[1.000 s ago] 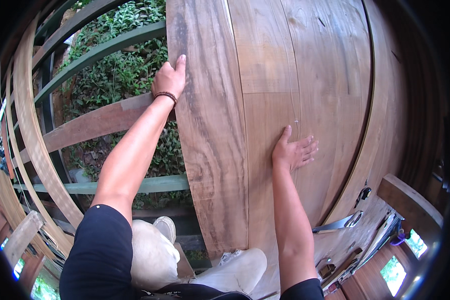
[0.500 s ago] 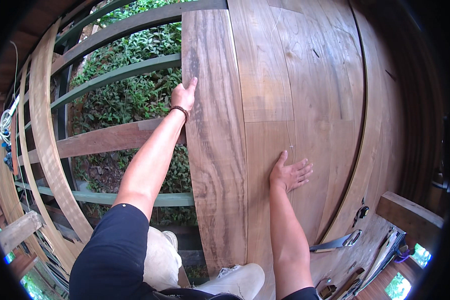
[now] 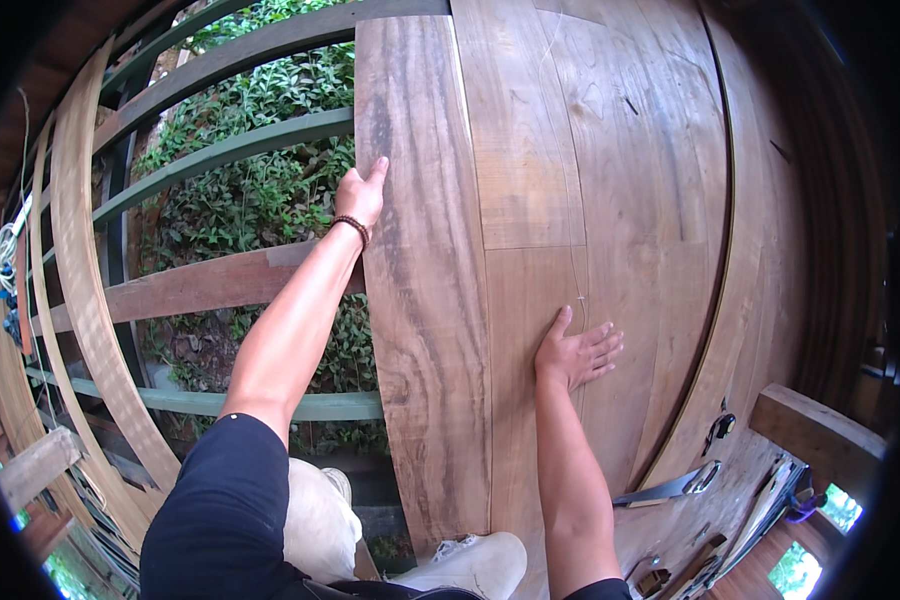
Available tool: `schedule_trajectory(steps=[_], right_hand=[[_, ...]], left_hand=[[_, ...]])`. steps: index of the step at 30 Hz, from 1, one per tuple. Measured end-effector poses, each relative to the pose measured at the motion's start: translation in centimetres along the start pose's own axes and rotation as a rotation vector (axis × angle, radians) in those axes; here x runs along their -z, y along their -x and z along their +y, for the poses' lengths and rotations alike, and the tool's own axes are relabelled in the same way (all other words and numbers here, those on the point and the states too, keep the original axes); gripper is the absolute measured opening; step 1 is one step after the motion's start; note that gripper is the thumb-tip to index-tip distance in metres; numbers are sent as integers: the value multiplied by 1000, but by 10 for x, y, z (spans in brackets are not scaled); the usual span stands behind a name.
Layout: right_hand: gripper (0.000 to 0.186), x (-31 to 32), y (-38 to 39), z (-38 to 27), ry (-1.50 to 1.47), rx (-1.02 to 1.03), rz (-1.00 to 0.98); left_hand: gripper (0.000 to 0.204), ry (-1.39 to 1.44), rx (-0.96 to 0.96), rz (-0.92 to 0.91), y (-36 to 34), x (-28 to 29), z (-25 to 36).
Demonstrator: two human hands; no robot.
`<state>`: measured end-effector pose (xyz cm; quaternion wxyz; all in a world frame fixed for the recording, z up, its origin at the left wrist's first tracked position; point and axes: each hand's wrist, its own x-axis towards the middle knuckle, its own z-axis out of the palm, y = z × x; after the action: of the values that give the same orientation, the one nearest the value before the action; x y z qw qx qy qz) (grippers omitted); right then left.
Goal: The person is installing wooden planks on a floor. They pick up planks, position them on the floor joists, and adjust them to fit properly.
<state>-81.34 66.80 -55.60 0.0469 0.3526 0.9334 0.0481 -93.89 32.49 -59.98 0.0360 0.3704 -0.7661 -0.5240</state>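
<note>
A long wooden plank (image 3: 425, 300) with dark wavy grain lies across the joists, beside the laid floorboards (image 3: 640, 200). My left hand (image 3: 362, 195) grips its left edge, thumb on top and fingers curled underneath out of sight. A thin gap shows between plank and boards toward the far end. My right hand (image 3: 575, 357) rests flat on the floorboards with its fingers spread, holding nothing. A thin string (image 3: 573, 200) runs along the boards to just beyond that hand.
Green and brown joists (image 3: 205, 295) span an open drop to plants (image 3: 240, 200) at left. Loose long boards (image 3: 80, 220) lie across them further left. A handsaw (image 3: 670, 486), a tape measure (image 3: 722, 425) and a wooden beam (image 3: 815, 425) are at the lower right.
The view has shifted slightly, so the plank and joists appear a little further left. Both hands keep their hold and place on the wood.
</note>
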Motion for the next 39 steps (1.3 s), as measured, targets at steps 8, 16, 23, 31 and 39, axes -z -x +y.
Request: schedule_trajectory(steps=[8,16,23,31,39], right_hand=[[98,0,4,4,-55,45,-5],[98,0,2,-2,-81,41,-15],[96,6,-2,-1,-81,25,-39],[95,5,-3,5,-132,15,-6],[98,2,-1,0,-184,28,6]], left_hand=[[52,17,-26,12,6,5,0],[62,-105,-19,16,-10,6,-5],[63,-131,-23,58,-9,2,-1],[33,10,-338,46,61,50,-2],[44,-534,-1041,-428,191,47,9]])
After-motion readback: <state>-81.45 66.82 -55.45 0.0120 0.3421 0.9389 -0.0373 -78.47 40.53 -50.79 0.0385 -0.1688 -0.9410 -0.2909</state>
